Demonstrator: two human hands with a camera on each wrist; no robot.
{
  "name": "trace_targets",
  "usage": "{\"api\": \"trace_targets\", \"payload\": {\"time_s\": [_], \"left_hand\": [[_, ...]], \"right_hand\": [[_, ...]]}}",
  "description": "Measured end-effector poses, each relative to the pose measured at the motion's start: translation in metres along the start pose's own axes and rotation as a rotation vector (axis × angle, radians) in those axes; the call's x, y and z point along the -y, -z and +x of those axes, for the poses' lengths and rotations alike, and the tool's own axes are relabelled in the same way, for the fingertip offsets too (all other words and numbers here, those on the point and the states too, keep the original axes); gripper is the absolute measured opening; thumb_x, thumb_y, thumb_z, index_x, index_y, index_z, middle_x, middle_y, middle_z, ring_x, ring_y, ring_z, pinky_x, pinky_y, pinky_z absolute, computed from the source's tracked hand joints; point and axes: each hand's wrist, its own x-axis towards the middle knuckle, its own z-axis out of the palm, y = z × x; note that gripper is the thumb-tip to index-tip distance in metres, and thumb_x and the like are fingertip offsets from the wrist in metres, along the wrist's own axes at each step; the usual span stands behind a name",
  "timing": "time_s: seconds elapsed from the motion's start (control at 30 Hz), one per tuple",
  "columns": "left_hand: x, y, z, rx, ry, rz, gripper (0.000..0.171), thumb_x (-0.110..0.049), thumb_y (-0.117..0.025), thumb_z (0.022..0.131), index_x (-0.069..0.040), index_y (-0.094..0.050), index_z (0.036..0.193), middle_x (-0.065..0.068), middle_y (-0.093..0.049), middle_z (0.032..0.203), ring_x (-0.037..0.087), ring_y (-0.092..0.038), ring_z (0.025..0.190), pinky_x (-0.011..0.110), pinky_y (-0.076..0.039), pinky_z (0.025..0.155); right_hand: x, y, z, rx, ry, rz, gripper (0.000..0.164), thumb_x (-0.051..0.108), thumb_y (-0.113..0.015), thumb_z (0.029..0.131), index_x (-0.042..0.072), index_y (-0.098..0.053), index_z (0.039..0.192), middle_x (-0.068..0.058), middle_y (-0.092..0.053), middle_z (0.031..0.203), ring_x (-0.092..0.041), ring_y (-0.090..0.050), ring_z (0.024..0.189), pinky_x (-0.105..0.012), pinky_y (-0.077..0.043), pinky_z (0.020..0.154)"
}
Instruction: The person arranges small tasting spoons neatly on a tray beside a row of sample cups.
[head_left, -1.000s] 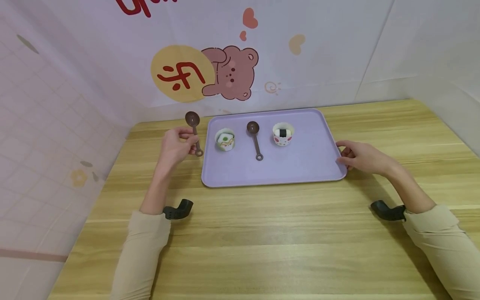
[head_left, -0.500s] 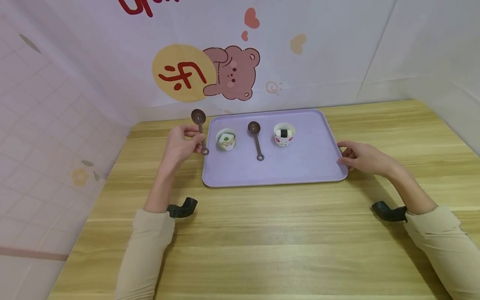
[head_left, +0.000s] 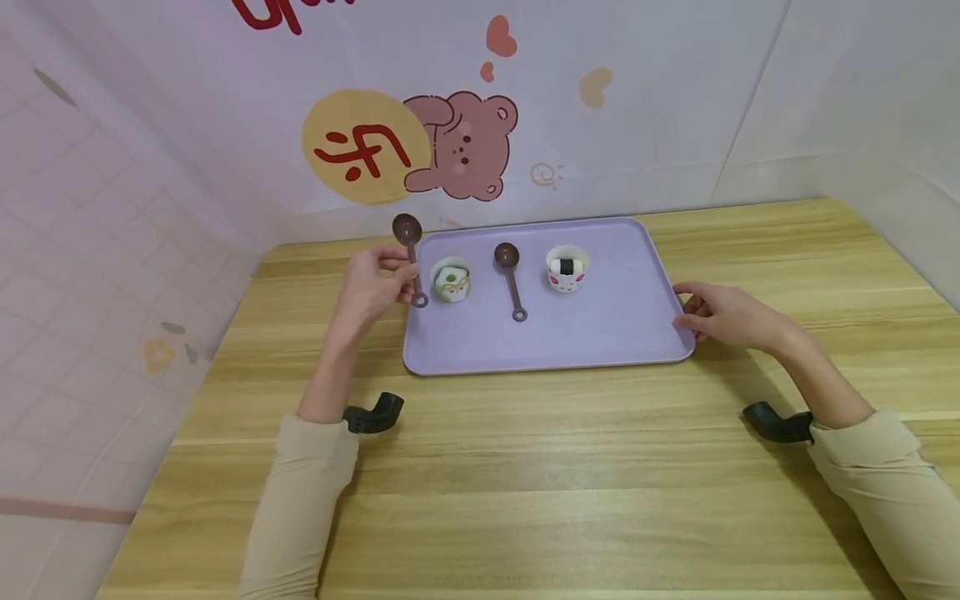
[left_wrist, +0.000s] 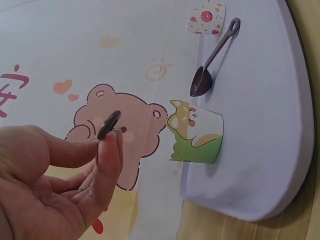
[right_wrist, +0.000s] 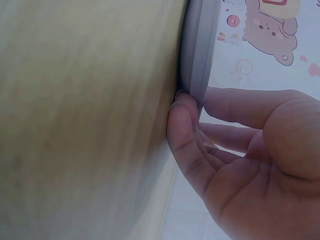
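My left hand (head_left: 372, 287) pinches a brown measuring spoon (head_left: 407, 229) by its handle, bowl end away from me, over the tray's left edge. In the left wrist view the held spoon (left_wrist: 109, 125) shows nearly end-on between thumb and fingers. At the right end of the lilac tray (head_left: 615, 325) my right hand (head_left: 723, 315) grips the rim, thumb above and fingertips beneath, as the right wrist view confirms. Another brown measuring spoon (head_left: 513, 290) lies on the tray between a green-patterned paper cup (head_left: 454, 292) at left and a pink-dotted paper cup (head_left: 566, 283) at right.
The left cup contains a white piece with a green centre; the right one, a white piece with a black band (head_left: 566, 266). The tray rests on a wooden table (head_left: 555, 475), close to a printed wall covering (head_left: 637, 125). Dark curved mounts (head_left: 378, 413) sit at both wrists.
My left hand has moved right with its measuring spoon, from beside the tray to over its left edge. The right hand stays at the rim, and the tray has not visibly moved.
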Motion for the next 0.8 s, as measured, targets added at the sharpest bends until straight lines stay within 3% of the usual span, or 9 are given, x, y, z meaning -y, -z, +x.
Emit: {"api": "trace_targets", "payload": {"time_s": [0.27, 0.43, 0.8], "left_hand": [[-0.002, -0.004, 0.000, -0.008, -0.004, 0.017, 0.031, -0.004, -0.064, 0.098, 0.009, -0.056, 0.126, 0.016, -0.061, 0.104, 0.009, -0.060, 0.057, 0.030, -0.060, 0.064], [-0.005, -0.007, 0.000, -0.006, -0.004, -0.005, 0.031, -0.004, -0.064, 0.098, 0.009, -0.056, 0.125, 0.016, -0.060, 0.103, 0.010, -0.060, 0.058, 0.024, -0.058, 0.059], [-0.009, -0.014, 0.003, 0.021, 0.012, -0.018, 0.030, -0.004, -0.064, 0.098, 0.008, -0.055, 0.125, 0.015, -0.059, 0.102, 0.011, -0.059, 0.058, 0.022, -0.057, 0.058]], "right_hand": [[0.002, -0.001, 0.000, 0.000, -0.006, 0.008, 0.053, 0.002, -0.060, 0.100, -0.021, -0.034, 0.140, -0.020, -0.064, 0.099, -0.023, -0.067, 0.079, -0.030, -0.057, 0.067], [0.003, -0.001, 0.000, -0.007, -0.010, 0.005, 0.052, 0.001, -0.060, 0.100, -0.021, -0.035, 0.140, -0.021, -0.064, 0.099, -0.023, -0.067, 0.078, -0.030, -0.058, 0.067], [0.003, -0.001, 0.001, -0.002, -0.017, 0.012, 0.053, 0.000, -0.060, 0.100, -0.022, -0.033, 0.140, -0.022, -0.064, 0.099, -0.025, -0.067, 0.080, -0.030, -0.058, 0.066]]}}
